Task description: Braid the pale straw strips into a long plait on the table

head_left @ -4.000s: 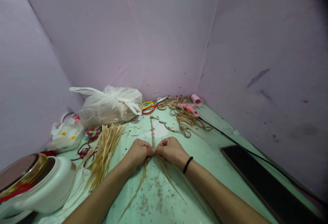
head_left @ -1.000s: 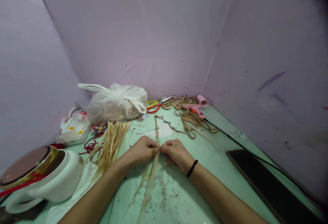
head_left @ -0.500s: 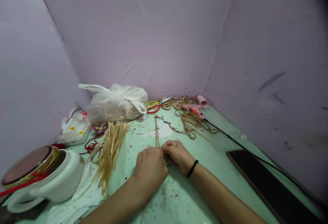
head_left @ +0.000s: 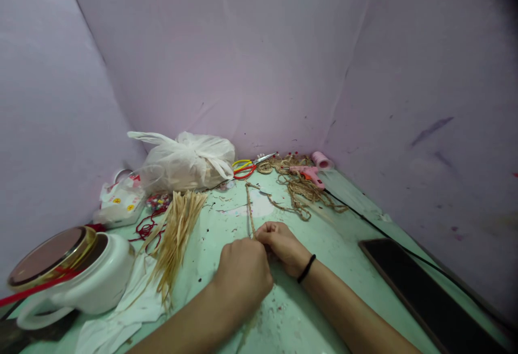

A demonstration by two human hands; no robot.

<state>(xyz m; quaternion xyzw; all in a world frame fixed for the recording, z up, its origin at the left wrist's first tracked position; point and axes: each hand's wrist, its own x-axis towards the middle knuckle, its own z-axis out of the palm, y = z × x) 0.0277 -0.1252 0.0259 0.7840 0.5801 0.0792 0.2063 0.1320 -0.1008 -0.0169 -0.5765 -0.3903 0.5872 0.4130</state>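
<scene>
A thin brown braided cord runs down the green tabletop toward me and disappears between my hands. My left hand is closed on it in a fist, back of the hand up, so the fingertips are hidden. Right beside it, my right hand pinches the cord between thumb and curled forefinger; a black band circles that wrist. Beyond the hands the cord bends at its far end and carries on to the right, toward a loose heap of the same cord.
Left stand a bundle of dry straw strips, a white teapot-like pot and a tied plastic bag. Scissors, a pink glue gun and a pink spool lie at the back. A dark flat slab lies right.
My left hand has shifted slightly right and down along the cord, its fist turning a little. My right hand stays at nearly the same place. The view has shifted slightly.
</scene>
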